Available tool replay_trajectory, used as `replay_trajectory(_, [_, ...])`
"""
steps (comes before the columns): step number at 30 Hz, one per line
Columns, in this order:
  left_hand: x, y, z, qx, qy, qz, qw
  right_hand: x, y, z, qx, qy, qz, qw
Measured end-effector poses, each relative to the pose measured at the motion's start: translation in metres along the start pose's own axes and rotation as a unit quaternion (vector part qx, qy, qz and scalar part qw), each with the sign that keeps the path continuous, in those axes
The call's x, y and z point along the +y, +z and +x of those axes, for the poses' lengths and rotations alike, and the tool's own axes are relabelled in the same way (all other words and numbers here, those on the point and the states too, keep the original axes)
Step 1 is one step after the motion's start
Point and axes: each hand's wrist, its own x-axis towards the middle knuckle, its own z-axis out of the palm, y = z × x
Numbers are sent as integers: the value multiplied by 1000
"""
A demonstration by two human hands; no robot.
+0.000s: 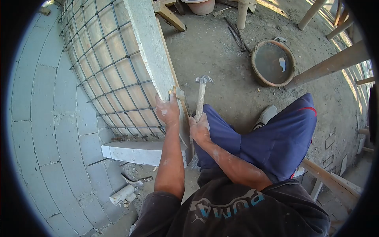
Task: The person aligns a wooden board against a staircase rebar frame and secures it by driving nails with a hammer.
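My right hand [200, 128] is wrapped round the wooden handle of a hammer [201, 96], whose metal head points up and away from me. Left of it, my left hand [167, 110] grips the edge of a long pale board [152, 47] that stands on its side. Close to the left fingertips a small bit of wood [172, 91] sticks out at the board's edge; whether the fingers touch it is hard to make out. A grid of steel rebar [112, 69] lies against the board's left side, over a wooden panel.
A pale block wall [47, 118] runs along the left. Below the rebar lies a white block [132, 153], with a cut pipe piece [122, 194] on the floor nearby. A bucket of water [273, 61] stands at the upper right, among wooden posts [329, 63].
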Motion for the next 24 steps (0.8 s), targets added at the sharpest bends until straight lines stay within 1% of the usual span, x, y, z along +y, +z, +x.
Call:
replay_trajectory(3, [4, -2, 0, -3, -20, 4, 1000, -7, -13, -9, 22, -135, -61, 989])
replay_trajectory(6, [9, -6, -1, -11, -31, 15, 999, -22, -33, -15, -10, -162, -148, 976])
replay_trajectory(10, [14, -10, 0, -12, -28, 0, 1000, -16, -57, 10, -33, -178, -278, 944])
replay_trajectory(13, [12, -11, -3, -10, -25, -9, 1000, -23, -66, 37, -93, -141, -369, 914])
replay_trajectory(15, [12, -7, 0, 2, -17, -8, 1000, -34, -69, 36, -74, -145, -350, 923])
replay_trajectory(17, [11, -7, 0, -6, -21, -22, 1000, -36, -72, 27, -62, -148, -323, 933])
replay_trajectory(20, [12, -8, -1, -9, -31, -9, 999, -42, -78, 12, -47, -135, -275, 951])
replay_trajectory(24, [15, -11, -1, -13, -30, -6, 999, -24, -70, 10, -58, -132, -269, 952])
